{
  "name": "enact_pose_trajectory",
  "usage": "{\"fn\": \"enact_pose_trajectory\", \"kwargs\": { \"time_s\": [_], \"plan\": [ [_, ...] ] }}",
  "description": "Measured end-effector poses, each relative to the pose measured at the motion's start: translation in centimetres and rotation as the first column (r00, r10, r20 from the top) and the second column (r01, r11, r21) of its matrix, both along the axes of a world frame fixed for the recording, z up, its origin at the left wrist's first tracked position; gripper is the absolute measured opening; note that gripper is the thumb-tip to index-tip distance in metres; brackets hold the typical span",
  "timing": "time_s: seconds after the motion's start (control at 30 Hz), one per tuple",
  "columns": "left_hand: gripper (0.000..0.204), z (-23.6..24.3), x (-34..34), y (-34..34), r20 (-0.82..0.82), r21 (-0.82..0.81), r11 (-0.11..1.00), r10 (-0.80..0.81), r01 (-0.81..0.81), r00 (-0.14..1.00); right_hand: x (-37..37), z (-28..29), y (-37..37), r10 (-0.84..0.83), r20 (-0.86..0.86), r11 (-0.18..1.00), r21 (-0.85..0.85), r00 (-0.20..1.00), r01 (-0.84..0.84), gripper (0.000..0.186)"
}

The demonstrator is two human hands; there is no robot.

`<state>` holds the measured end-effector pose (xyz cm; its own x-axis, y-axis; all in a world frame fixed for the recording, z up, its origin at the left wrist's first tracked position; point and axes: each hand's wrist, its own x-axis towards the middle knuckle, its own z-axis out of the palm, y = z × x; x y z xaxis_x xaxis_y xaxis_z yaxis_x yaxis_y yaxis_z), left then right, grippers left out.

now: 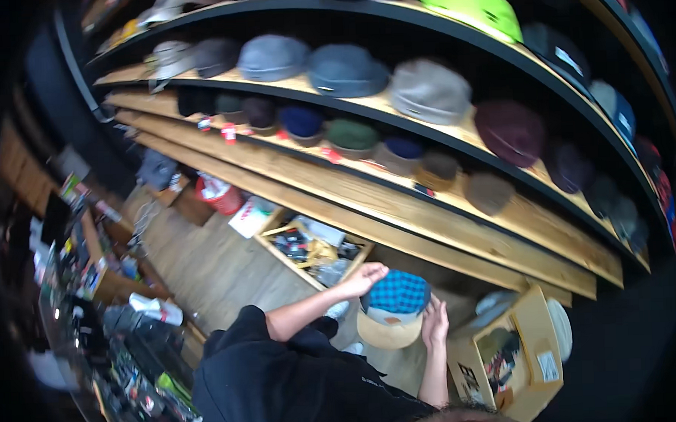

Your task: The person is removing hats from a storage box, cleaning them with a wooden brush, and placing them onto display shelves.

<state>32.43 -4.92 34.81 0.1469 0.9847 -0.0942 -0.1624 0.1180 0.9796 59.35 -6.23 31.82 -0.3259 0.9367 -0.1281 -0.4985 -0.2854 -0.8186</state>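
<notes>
In front of my body I hold a cap with a blue and dark checked crown, a grey front with a small brown patch, and a tan brim. The brim points back toward me. My left hand grips the upper left edge of the crown with its fingers closed. On the other side, my right hand holds the cap's right edge, fingers bent along it. Part of the right fingertips is hidden by the cap.
Curved wooden shelves with rows of beanies and caps rise ahead. Below them stands an open drawer of mixed items. An open cardboard box is at the right, a red bin at far left. A cluttered counter lies left.
</notes>
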Motion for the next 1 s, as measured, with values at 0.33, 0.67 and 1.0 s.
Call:
{"fn": "enact_pose_trajectory", "kwargs": {
  "time_s": [0.33,0.67,1.0],
  "plan": [
    [0.034,3.2,-10.1,-9.4,-0.053,0.052,0.956,0.292,-0.289,0.955,-11.0,-0.1,-3.8,0.356,-0.289,0.901,-0.147,0.889,-0.409,0.065],
    [0.035,4.7,-28.9,-18.4,0.045,0.147,0.846,0.512,-0.512,0.858,-30.3,1.0,-6.7,0.608,-0.3,0.752,-0.079,0.735,-0.655,0.071],
    [0.049,17.1,-59.6,-22.3,-0.439,0.536,0.503,0.852,-0.678,0.286,-64.0,11.6,-10.1,0.703,-0.124,0.701,-0.051,0.701,-0.712,0.059]
  ]
}}
